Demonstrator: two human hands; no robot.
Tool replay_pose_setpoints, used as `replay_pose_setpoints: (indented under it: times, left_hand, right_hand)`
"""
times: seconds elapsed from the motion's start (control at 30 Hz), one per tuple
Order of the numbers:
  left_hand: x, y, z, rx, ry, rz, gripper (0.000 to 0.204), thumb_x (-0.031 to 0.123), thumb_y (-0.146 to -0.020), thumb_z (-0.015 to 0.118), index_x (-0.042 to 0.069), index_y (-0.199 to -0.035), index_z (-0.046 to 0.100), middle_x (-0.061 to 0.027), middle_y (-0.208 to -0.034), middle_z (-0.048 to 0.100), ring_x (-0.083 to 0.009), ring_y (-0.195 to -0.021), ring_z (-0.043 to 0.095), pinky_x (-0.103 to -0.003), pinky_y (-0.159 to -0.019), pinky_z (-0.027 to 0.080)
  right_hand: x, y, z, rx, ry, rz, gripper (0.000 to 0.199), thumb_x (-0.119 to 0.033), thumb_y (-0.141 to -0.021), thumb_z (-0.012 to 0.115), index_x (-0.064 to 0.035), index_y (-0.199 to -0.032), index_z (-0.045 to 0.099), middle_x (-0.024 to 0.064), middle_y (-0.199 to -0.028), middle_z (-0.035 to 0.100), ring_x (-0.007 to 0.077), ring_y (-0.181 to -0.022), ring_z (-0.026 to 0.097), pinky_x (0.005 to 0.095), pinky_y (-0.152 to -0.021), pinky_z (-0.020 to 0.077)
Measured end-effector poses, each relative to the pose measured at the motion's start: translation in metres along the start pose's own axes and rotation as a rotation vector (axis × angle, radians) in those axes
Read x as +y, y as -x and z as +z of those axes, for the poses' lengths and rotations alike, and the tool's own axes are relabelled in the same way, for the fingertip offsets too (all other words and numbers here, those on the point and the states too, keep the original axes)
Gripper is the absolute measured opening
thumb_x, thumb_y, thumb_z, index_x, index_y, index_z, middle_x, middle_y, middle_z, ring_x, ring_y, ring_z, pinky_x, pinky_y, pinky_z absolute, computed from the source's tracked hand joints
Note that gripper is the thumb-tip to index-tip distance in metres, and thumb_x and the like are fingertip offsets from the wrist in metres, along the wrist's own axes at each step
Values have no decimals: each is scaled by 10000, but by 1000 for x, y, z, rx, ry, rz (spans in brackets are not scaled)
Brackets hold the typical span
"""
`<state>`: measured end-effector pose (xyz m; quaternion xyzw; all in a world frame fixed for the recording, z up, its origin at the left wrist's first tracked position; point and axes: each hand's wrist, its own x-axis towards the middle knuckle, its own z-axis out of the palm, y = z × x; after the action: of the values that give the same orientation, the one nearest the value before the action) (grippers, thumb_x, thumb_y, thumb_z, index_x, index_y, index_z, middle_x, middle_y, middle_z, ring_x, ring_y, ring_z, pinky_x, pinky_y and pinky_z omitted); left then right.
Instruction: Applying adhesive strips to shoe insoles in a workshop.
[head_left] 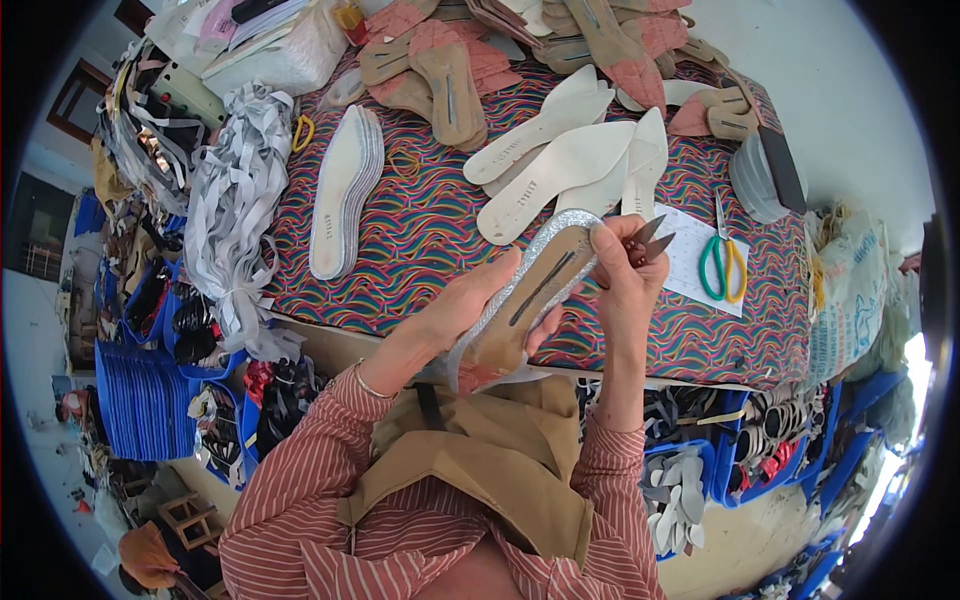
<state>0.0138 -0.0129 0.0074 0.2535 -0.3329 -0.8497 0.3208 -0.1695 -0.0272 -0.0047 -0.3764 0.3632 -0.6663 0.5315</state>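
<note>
A shoe insole (545, 290) with a brown underside, a dark slot along its middle and a silver glittery rim is held over the table's front edge. My left hand (460, 305) grips its left side, some fingers hidden beneath it. My right hand (622, 275) pinches the far right edge with the thumb. Tucked in the same hand is a pair of small dark scissors (650, 245), blades apart and pointing away from the insole. Just beyond lie several white insoles (560, 165), overlapping. To the left is a neat stack of white insoles with silver edges (345, 195).
Green-and-yellow-handled scissors (722, 275) rest on a white paper at right, near a clear plastic tub (758, 180). Brown and pink insole boards (445, 85) are heaped at the back. Grey-white strips (240, 200) hang over the left edge. Blue bins (680, 480) stand below.
</note>
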Motion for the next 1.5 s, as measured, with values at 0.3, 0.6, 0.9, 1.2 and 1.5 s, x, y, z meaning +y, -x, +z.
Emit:
replay_pose_setpoints:
  times: [0.3, 0.6, 0.9, 1.2, 1.5]
  left_hand:
    - [21, 17, -1, -94, -286, -35, 359, 242, -1018, 425, -28, -1213, 560, -172, -1035, 680, -191, -845, 659, -294, -732, 535]
    - [36, 15, -61, -62, -781, 929, 275, 32, -821, 593, 3, -1091, 639, -112, -1042, 673, -193, -1042, 611, -300, -941, 463]
    - [109, 97, -134, 1122, -493, 636, 185, 85, -895, 611, -48, -986, 701, -39, -757, 650, -93, -682, 553, -230, -613, 453]
    - [96, 85, -208, 1219, -1484, 573, 220, 141, -839, 620, -18, -966, 705, -42, -724, 650, -143, -651, 533, -282, -629, 447]
    - [82, 72, -224, 1203, -1608, 602, 279, 107, -858, 651, 29, -1124, 680, -67, -807, 628, -175, -681, 545, -287, -668, 464]
  right_hand:
    - [9, 13, -5, 170, 143, 74, 129, -175, -933, 620, -65, -867, 611, -58, -625, 499, -2, -477, 314, 164, -395, 236]
    - [36, 30, 34, 190, -203, 457, 193, -201, -975, 583, -82, -823, 581, -97, -503, 335, 7, -396, 208, 198, -356, 147]
    - [27, 68, -42, 204, 54, 302, 151, -146, -958, 577, -30, -874, 626, -69, -519, 359, 14, -415, 236, 189, -382, 163]
    - [-7, 128, -101, 616, 230, 162, 158, -153, -957, 592, -39, -857, 635, -60, -548, 416, 17, -436, 255, 197, -402, 161]
    - [72, 223, -181, 635, 784, 272, 184, -145, -915, 600, 7, -844, 675, 2, -727, 623, 69, -656, 469, 194, -610, 379]
